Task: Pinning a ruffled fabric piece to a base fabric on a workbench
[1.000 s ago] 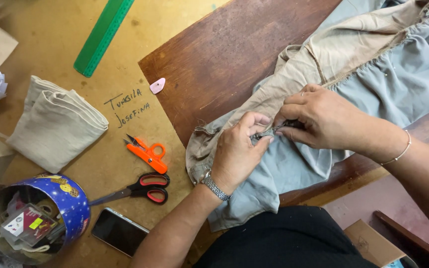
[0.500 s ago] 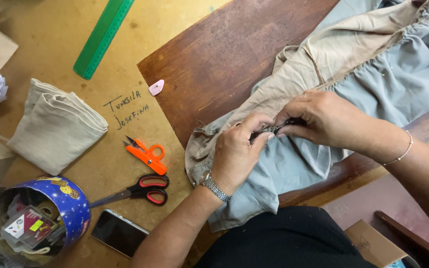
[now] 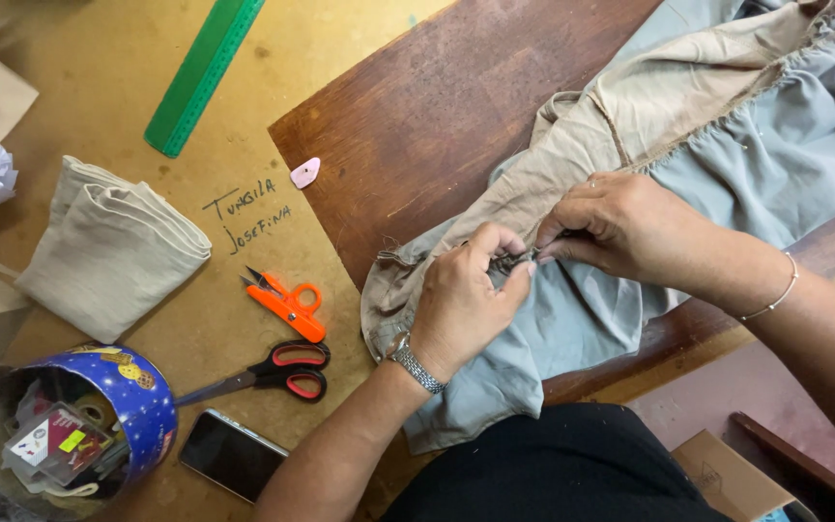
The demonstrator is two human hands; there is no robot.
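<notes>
— Grey-blue cloth, thin and limp, I'd judge: the garment [image 3: 572, 319] lies bunched on the dark wooden bench [image 3: 437, 116] with a beige lining [image 3: 572, 155] folded over it, and it droops over the near edge.

— Where are the hands on it?

— Both meet at the seam. The left hand [image 3: 466, 300] is closed, pinching a small dark piece, perhaps a zip end, too small to tell. The right hand [image 3: 620, 227] pinches the same fold, fingertips nearly touching the left's.

— How would it handle?

— Light, soft, probably a bit slippery; it gives no stiffness of its own, so a pinch close at the seam edge looks best.

— And around?

— Left of the left hand lie orange thread snips [image 3: 287, 304], below them red-handled scissors [image 3: 263, 369]; farther left a folded beige cloth [image 3: 108, 246], a blue tin [image 3: 79, 425] and a phone [image 3: 232, 452].
</notes>
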